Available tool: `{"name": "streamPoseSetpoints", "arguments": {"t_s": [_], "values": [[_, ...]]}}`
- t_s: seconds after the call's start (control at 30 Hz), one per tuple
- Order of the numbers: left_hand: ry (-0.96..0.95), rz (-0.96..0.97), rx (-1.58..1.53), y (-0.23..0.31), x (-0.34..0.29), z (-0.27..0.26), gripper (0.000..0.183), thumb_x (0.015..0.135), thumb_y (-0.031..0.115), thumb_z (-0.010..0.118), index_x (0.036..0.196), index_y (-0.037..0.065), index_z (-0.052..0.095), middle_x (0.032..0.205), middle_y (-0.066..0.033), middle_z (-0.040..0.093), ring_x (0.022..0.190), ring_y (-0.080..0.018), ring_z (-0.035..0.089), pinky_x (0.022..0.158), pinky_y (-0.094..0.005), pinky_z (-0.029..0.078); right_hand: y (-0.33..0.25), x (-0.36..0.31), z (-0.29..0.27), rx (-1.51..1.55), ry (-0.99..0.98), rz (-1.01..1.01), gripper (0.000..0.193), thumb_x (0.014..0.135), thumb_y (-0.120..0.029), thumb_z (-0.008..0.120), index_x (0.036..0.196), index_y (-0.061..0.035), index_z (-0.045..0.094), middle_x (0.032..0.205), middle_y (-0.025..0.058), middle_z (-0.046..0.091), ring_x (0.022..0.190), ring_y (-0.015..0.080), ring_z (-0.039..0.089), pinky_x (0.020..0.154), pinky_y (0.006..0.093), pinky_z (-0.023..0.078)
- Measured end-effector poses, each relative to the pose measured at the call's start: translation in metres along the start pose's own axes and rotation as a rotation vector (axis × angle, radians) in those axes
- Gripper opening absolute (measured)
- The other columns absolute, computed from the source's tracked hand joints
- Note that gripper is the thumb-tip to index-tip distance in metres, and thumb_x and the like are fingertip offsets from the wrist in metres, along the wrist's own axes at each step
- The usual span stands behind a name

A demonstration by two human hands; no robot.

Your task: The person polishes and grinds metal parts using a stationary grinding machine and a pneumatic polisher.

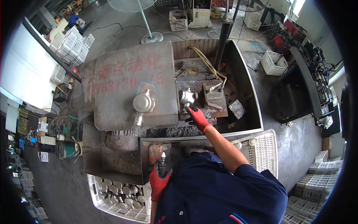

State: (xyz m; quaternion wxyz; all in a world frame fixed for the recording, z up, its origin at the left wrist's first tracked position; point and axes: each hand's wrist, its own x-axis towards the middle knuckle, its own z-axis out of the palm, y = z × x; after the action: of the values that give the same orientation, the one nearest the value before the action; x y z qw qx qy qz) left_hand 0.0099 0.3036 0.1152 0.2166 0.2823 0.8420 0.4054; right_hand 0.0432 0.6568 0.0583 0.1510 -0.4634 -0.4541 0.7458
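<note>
My left hand (158, 181), in a red and black glove, is closed around a dark handheld tool (162, 162) with a pale pointed tip, held upright near my body. My right hand (198, 118), gloved alike, reaches forward into the metal machine tub. Its fingers are closed on the near end of a shiny metal valve body (187, 97), which sits beside the fixture block (216, 99). A similar round valve body (143, 103) with a stem at each end lies on the flat metal cover plate (112, 104) to the left.
Hoses (207, 59) run into the tub (257, 112) near a dark upright post (223, 37). Below left, a white crate (95, 198) holds several metal parts; another white crate (266, 149) stands at my right. A person (74, 20) is far off at upper left.
</note>
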Motion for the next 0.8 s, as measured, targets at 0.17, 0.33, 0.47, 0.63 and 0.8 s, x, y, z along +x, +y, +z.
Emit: {"name": "streamPoseSetpoints", "arguments": {"t_s": [0.17, 0.33, 0.47, 0.63, 0.8], "values": [[-0.023, -0.057, -0.069, -0.001, 0.002, 0.008, 0.069, 0.075, 0.021, 0.088, 0.134, 0.006, 0.056, 0.115, -0.0212, 0.071, 0.108, -0.0371, 0.07, 0.088, -0.0425, 0.056, 0.05, 0.047, -0.018, -0.761, 0.034, -0.744, 0.022, 0.095, -0.016, 0.064, 0.116, -0.0077, 0.064, 0.086, 0.0074, 0.067, 0.072, 0.0194, 0.069, 0.06, 0.0348, 0.052], [0.0, -0.096, 0.056, -0.014, -0.004, 0.011, 0.068, 0.075, 0.017, 0.088, 0.134, 0.004, 0.056, 0.103, -0.0138, 0.074, 0.092, -0.024, 0.073, 0.084, -0.0375, 0.056, 0.03, 0.036, 0.005, -0.619, -0.085, -0.787, 0.017, 0.092, -0.001, 0.059, 0.105, -0.0087, 0.065, 0.073, 0.0034, 0.056, 0.061, 0.0141, 0.053, 0.052, 0.032, 0.043], [-0.026, -0.091, 0.033, -0.02, -0.004, 0.016, 0.068, 0.077, 0.024, 0.088, 0.134, 0.007, 0.056, 0.104, -0.0156, 0.073, 0.094, -0.0267, 0.074, 0.082, -0.0385, 0.057, 0.04, 0.058, -0.003, 0.332, -0.343, -0.002, 0.018, 0.101, -0.026, 0.056, 0.083, -0.0219, 0.06, 0.063, -0.0062, 0.044, 0.053, 0.0115, 0.046, 0.046, 0.0264, 0.035], [-0.029, -0.065, 0.003, -0.006, -0.007, 0.012, 0.068, 0.077, 0.025, 0.088, 0.134, 0.006, 0.056, 0.113, -0.018, 0.071, 0.104, -0.0309, 0.072, 0.086, -0.0397, 0.056, 0.072, 0.094, -0.034, 0.442, -0.58, -0.022, 0.024, 0.104, -0.025, 0.048, 0.101, -0.0064, 0.062, 0.075, 0.01, 0.06, 0.067, 0.0239, 0.062, 0.061, 0.0376, 0.051], [-0.018, -0.155, 0.021, -0.004, -0.014, 0.0, 0.072, 0.076, 0.03, 0.089, 0.135, 0.007, 0.055, 0.116, -0.0193, 0.071, 0.111, -0.0347, 0.069, 0.089, -0.0413, 0.054, 0.069, 0.082, -0.042, -0.364, -0.204, -0.505, 0.013, 0.096, -0.012, 0.058, 0.106, -0.0084, 0.065, 0.074, 0.0097, 0.06, 0.066, 0.0257, 0.063, 0.062, 0.0372, 0.052]]}}
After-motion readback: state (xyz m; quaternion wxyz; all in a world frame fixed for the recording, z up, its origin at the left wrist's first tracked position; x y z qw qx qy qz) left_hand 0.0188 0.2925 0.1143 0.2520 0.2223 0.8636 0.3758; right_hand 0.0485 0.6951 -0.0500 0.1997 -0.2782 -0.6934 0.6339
